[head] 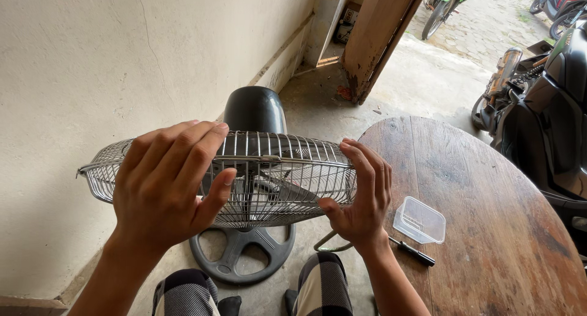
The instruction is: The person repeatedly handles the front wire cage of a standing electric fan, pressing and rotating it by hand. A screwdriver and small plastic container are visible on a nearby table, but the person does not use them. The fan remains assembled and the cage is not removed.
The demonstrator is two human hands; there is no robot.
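Head view: my left hand (162,178) and right hand (362,193) grasp the fan's wire grille (269,175) at nine and three o'clock; it looks seated, screwdriver (413,253) idle on the tabletop (489,230).

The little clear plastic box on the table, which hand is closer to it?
Right. The right hand grips the fan cage just left of the clear box; the left hand holds the cage's far left side.

the wall (92,59) crowds the fan cage (275,169) on the left; the right has room over the bare counter (489,187), past a plastic tub (419,220) and screwdriver (413,252).
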